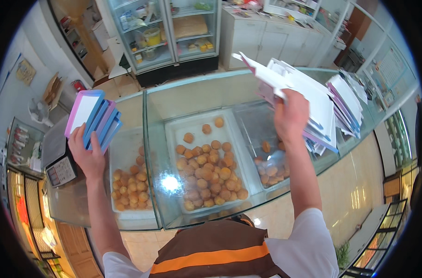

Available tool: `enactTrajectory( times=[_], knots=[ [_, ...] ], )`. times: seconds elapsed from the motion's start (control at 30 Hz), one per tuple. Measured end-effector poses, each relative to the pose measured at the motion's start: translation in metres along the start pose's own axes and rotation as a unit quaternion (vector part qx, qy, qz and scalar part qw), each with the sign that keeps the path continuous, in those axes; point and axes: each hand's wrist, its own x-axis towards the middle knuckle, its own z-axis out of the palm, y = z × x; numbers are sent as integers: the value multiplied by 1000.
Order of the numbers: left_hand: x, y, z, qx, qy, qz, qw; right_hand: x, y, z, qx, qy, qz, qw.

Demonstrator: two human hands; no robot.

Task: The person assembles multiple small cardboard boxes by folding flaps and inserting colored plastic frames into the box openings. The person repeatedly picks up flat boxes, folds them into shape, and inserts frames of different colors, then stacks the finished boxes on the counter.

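Observation:
My left hand is closed around a small stack of paper boxes with pink and blue rims, above the left end of the glass counter. The front box shows a white inside. On the right, my right hand grips the edge of a folded white cardboard box, its fingers partly hidden. Under and beside it lies a pile of flat white boxes with purple and blue edges, fanned out on the glass top. A second bundle of flat boxes leans just to the right.
Below the glass, round golden-brown pastries fill a white tray, with more pastries to the left and in a grey tray to the right. A scale stands by my left hand. A glass-door fridge stands across the counter.

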Motion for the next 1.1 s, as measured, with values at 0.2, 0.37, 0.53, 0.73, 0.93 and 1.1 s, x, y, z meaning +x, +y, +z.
enactTrajectory(
  times=[0.2, 0.37, 0.53, 0.73, 0.93, 1.1],
  knots=[
    [16, 116, -6, -306, -57, -124, 942, 22, -72, -85, 470, 173, 153, 852],
    [17, 174, -6, -594, -59, -148, 789, -6, -88, -98, 652, 45, 327, 682],
    [-43, 152, 14, -650, -228, -262, 676, -57, -123, -63, 534, 99, 303, 783],
    [-83, 152, 6, -594, -229, -456, 622, -92, -108, -77, 578, -234, 295, 724],
    [-104, 139, -34, -680, -147, -406, 593, -88, -128, -78, 582, -204, 385, 687],
    [-123, 133, -61, -808, -171, -242, 509, -94, -123, -86, 582, -267, 388, 664]
  ],
)
